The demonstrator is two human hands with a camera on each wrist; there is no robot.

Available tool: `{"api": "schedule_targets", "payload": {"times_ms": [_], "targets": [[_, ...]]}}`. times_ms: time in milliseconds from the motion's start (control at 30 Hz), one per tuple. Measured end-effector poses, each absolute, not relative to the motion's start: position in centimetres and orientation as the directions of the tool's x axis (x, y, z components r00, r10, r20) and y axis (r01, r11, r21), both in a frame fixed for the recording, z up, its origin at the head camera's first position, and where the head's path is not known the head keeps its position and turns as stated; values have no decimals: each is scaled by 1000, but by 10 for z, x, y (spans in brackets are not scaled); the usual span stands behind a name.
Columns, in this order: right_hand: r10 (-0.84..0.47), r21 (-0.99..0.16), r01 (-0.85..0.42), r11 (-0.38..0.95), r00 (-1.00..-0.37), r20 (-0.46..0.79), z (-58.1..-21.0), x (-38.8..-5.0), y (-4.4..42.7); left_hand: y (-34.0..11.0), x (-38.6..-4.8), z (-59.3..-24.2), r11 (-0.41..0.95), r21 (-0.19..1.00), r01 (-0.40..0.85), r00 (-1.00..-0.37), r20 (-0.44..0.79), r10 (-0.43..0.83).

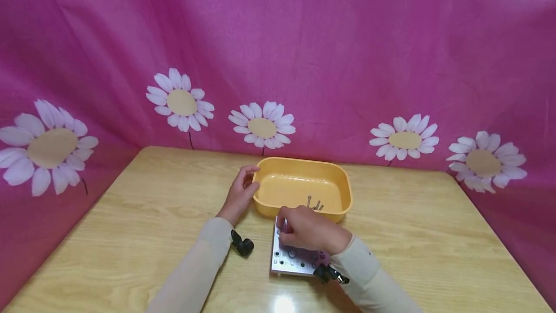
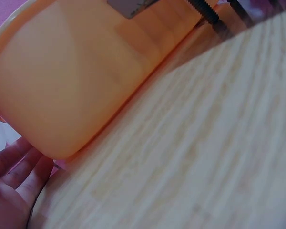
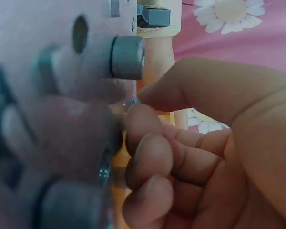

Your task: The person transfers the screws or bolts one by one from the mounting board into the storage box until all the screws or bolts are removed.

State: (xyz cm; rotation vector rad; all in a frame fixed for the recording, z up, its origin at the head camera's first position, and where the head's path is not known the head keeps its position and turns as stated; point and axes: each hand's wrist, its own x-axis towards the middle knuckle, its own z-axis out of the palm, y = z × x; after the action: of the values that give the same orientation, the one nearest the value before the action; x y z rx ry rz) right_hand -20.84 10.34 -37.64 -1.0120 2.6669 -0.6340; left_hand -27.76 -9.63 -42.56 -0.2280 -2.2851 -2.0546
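Note:
My left hand (image 1: 240, 196) holds the left end of a yellow plastic bin (image 1: 299, 161), thumb and fingers at its rim. In the left wrist view its fingers (image 2: 26, 174) lie against the outer wall. A metal plate (image 1: 278, 265) with holes and bolts stands in front of the bin. Over its far part, my right hand (image 1: 310, 228) pinches a small bolt (image 3: 132, 101) between thumb and index finger, mostly hidden by the fingertips. Socket-head bolts (image 3: 127, 57) stick out of the plate face nearby. Threaded shafts (image 2: 204, 10) show beneath the plate.
Several loose bolts (image 1: 316, 205) lie in the near right part of the bin. A wooden table (image 1: 152, 206) carries everything. Behind it hangs a pink curtain (image 1: 326, 62) with white flowers. Black wrist cameras (image 1: 243, 245) sit on both sleeves.

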Motion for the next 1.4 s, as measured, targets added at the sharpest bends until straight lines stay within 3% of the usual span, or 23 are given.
{"api": "schedule_targets", "payload": {"times_ms": [267, 600, 1000, 1400], "targets": [[-673, -475, -567, 673, -736, -75, -378, -208, 103, -96, -292, -451, 95, 979, 181, -983, 179, 34], [-670, -479, -566, 671, -739, -65, -378, -207, 101, -95, -290, -452, 87, 974, 210, -978, 210, 14], [-675, -446, -601, 663, -738, -9, -381, -212, 101, -95, -284, -437, 103, 980, 168, -985, 162, 59], [-669, -416, -613, 672, -743, 15, -380, -210, 99, -95, -292, -451, 97, 976, 193, -981, 192, 18]]}}
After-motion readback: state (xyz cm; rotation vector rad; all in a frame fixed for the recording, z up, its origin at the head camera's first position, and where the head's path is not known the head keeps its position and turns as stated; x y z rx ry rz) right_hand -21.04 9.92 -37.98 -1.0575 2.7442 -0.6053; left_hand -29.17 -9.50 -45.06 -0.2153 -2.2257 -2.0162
